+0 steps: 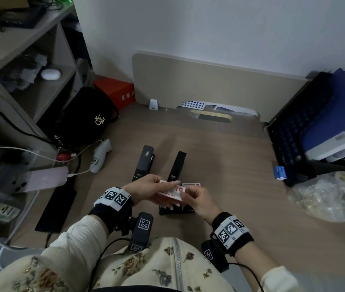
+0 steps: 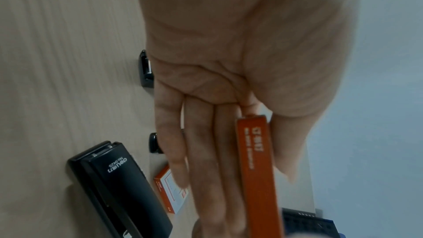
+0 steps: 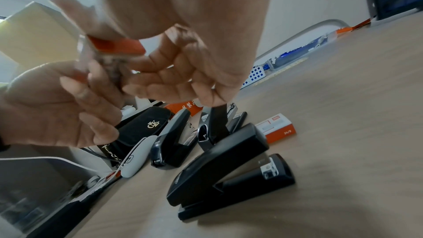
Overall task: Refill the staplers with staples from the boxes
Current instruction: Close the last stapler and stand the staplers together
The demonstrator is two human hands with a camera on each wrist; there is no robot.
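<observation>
My left hand (image 1: 173, 196) holds a white and orange staple box (image 1: 168, 191) above the desk, thumb on top and fingers underneath. My right hand (image 1: 189, 191) pinches the box's right end (image 3: 116, 45); that end is blurred. The left wrist view shows the box's orange side (image 2: 258, 169) against my left hand (image 2: 231, 151). A second staple box (image 1: 191, 184) lies on the desk just beyond. Three black staplers are there: one under my hands (image 1: 175, 210), one with its top raised (image 1: 176, 165), one to its left (image 1: 144, 163).
A black pouch (image 1: 87, 119), a charging phone (image 1: 42, 179), a white device (image 1: 100, 154) and cables crowd the left side. A black crate with a blue folder (image 1: 319, 121), a small blue box (image 1: 279, 172) and a plastic bag (image 1: 329, 194) sit on the right. A divider panel (image 1: 209, 81) closes the back.
</observation>
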